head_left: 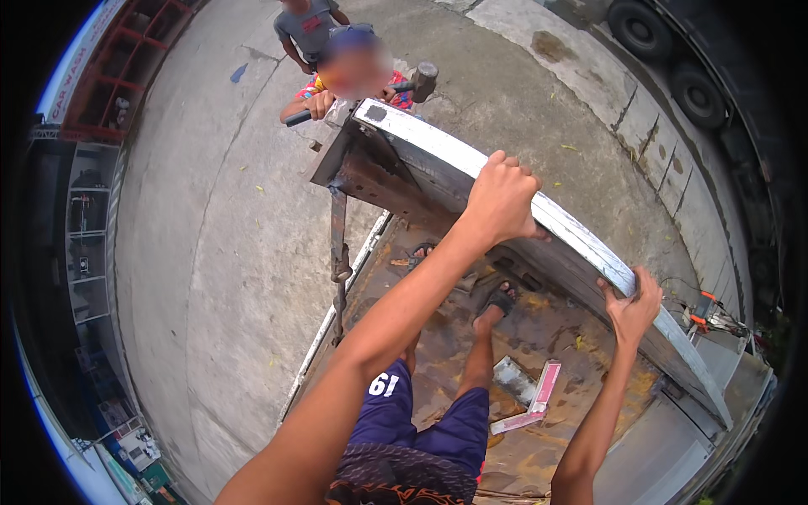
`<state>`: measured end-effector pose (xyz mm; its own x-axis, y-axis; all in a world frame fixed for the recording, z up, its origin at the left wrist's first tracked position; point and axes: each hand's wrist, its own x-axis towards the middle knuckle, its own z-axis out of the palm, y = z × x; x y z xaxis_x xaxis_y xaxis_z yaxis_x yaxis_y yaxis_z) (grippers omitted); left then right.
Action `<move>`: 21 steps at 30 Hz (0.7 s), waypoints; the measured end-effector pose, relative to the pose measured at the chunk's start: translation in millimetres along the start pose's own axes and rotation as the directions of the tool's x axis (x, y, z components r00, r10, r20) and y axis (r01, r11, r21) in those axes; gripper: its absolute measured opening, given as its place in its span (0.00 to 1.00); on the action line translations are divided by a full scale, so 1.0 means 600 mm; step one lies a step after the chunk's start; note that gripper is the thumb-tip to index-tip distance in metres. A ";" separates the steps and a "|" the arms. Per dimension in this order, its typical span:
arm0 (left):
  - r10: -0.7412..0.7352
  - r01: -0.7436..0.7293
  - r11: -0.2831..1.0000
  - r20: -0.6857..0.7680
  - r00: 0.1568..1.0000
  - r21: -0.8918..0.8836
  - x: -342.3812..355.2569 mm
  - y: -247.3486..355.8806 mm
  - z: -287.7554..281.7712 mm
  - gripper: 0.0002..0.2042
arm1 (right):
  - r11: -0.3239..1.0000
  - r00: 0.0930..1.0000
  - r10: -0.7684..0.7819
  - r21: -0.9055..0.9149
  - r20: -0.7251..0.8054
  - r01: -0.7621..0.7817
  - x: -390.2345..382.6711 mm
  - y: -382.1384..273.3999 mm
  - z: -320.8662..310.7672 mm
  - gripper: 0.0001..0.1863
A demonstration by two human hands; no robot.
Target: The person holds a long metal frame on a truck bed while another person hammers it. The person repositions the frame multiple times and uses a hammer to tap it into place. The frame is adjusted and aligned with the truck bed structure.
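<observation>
Nearest to us, the left forearm (337,396) rises from the lower edge and crosses in front of the body, the wearer standing in sandals on a rusty metal bed (564,328). We find the panel (581,242), dark-faced with a white edge, set on a slant beyond the feet, from the upper middle of the view down to the right.

Both hands hold that white edge well apart from each other, probably so that the panel's length is steadied at two places. We note the left hand (502,200) with its fingers closed over the edge, knuckles up, the arm stretched long and nearly straight. The right hand (633,311) grips farther along, thumb and fingers astride the edge, the elbow bent and the forearm steep; its far fingertips are hidden from us.

At the panel's far end, a co-worker (404,99) holds a hammer (426,82) and a dark-handled tool (300,118), presumably within reach of the rusty corner. Below that corner we see an upright rusty rod (339,252). Pink-and-white strips (545,385) lie on the bed beside the wearer's leg, apart from both hands.
</observation>
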<state>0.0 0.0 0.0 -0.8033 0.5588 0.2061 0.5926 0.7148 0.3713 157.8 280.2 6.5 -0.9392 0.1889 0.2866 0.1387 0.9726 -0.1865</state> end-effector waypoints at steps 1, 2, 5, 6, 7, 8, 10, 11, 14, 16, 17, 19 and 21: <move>-0.001 0.001 1.000 -0.007 1.000 -0.005 -0.002 0.002 0.001 0.33 | 1.000 1.000 -0.001 0.008 -0.002 0.001 -0.002 0.000 -0.002 0.31; -0.006 0.006 1.000 -0.002 1.000 -0.017 -0.006 0.004 0.002 0.32 | 1.000 1.000 0.001 0.017 0.000 -0.001 -0.006 0.000 -0.003 0.31; -0.006 0.006 1.000 0.003 1.000 -0.003 0.005 -0.009 0.000 0.31 | 1.000 1.000 -0.002 0.031 -0.019 0.002 0.007 -0.005 0.011 0.31; -0.002 0.002 1.000 -0.017 1.000 -0.002 0.006 -0.008 0.002 0.31 | 1.000 1.000 -0.001 0.030 -0.013 0.001 0.007 -0.003 0.009 0.31; 0.000 0.000 1.000 -0.030 1.000 0.001 0.006 -0.007 0.003 0.31 | 1.000 1.000 0.000 0.031 -0.008 0.000 0.007 -0.002 0.008 0.31; 0.000 0.000 1.000 -0.036 0.999 0.005 0.004 -0.007 0.002 0.31 | 0.999 1.000 0.004 0.035 0.001 -0.004 0.005 -0.002 0.007 0.31; 0.012 -0.013 1.000 -0.078 0.997 -0.017 0.007 -0.005 0.007 0.30 | 1.000 1.000 0.000 0.010 -0.004 0.000 0.008 0.003 0.004 0.31; 0.018 -0.020 1.000 -0.094 0.995 -0.022 0.003 -0.003 0.007 0.30 | 1.000 1.000 0.002 0.005 -0.002 -0.002 0.003 0.002 0.003 0.31; 0.016 -0.016 1.000 -0.062 0.998 -0.012 0.003 0.000 -0.003 0.30 | 0.999 1.000 -0.009 0.051 -0.015 0.010 0.002 0.001 0.001 0.32; 0.016 -0.018 1.000 -0.077 0.997 -0.013 0.009 0.000 0.006 0.30 | 1.000 0.999 -0.018 0.004 -0.034 0.018 0.005 0.010 0.002 0.33; 0.011 -0.012 1.000 -0.072 0.997 -0.013 0.003 0.000 0.008 0.30 | 1.000 0.999 -0.016 0.000 -0.032 0.016 0.000 0.011 0.004 0.33; 0.018 -0.018 1.000 -0.072 0.997 0.002 0.005 -0.002 0.002 0.30 | 1.000 1.000 -0.010 0.009 -0.022 0.010 0.002 0.008 0.004 0.33; 0.027 -0.027 1.000 -0.086 0.996 -0.008 0.003 0.000 0.001 0.30 | 1.000 1.000 0.011 0.010 0.006 -0.011 0.002 0.006 0.004 0.33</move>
<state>-1.6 1.3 0.0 -0.7893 0.5397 0.2927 0.6140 0.6960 0.3723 156.5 283.4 3.7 -0.9395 0.1988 0.2790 0.1461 0.9691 -0.1986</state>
